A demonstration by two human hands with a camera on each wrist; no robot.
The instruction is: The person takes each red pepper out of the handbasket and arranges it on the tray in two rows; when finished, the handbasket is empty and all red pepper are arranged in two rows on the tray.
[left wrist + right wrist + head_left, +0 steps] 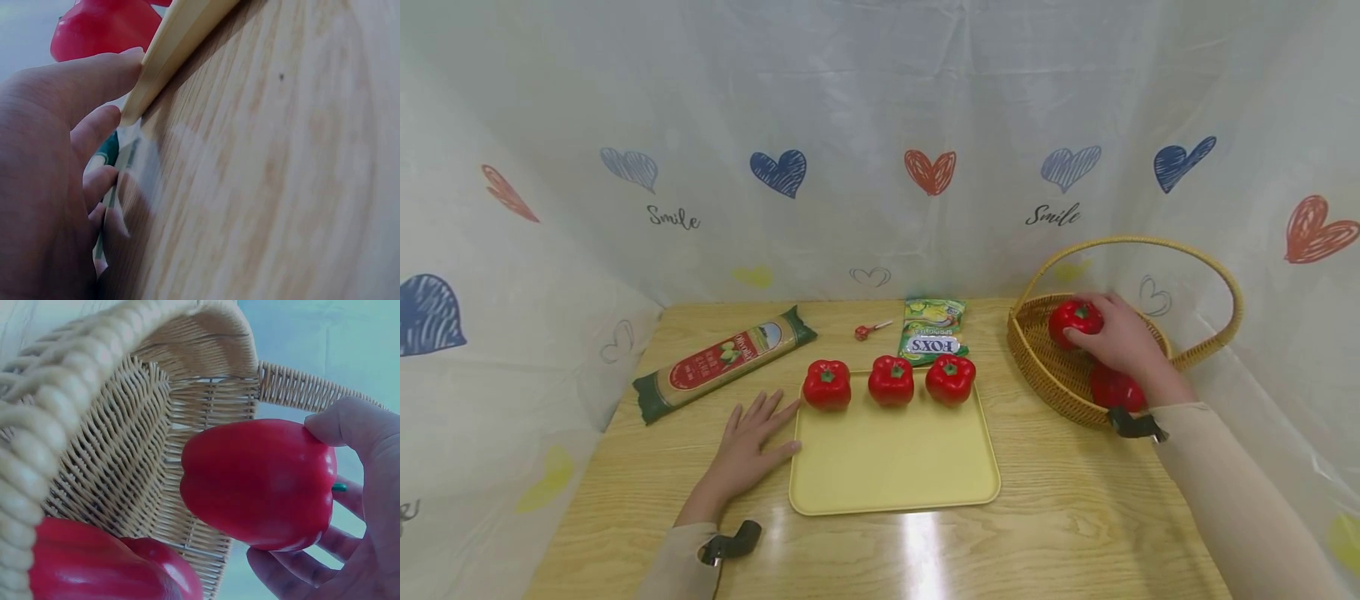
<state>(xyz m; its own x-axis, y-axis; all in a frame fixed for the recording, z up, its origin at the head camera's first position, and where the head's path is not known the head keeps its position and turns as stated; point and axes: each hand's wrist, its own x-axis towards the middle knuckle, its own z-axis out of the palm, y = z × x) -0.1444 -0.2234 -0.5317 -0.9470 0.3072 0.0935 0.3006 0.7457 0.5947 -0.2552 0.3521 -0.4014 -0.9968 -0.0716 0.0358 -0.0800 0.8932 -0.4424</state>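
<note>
In the head view, my right hand [1122, 335] grips a red bell pepper [1073, 323] inside the wicker basket [1037, 367] at the right. The right wrist view shows thumb and fingers around the stem end of this pepper [259, 484]. Lower in the basket lie more red peppers [106, 562], partly hidden by the rim. My left hand [748, 446] rests with spread fingers at the left edge of a yellow tray [895, 467], thumb and fingertip touching its rim. Along the tray's far side stand three red bell peppers, left [827, 385], middle [891, 381] and right [951, 379].
A long pasta packet [722, 362] lies at the back left of the wooden table. Behind the tray are a red lollipop [863, 332] and a green FOX'S candy bag [932, 329]. The basket's tall handle [1127, 240] arches over its opening. A printed curtain [850, 100] encloses the table.
</note>
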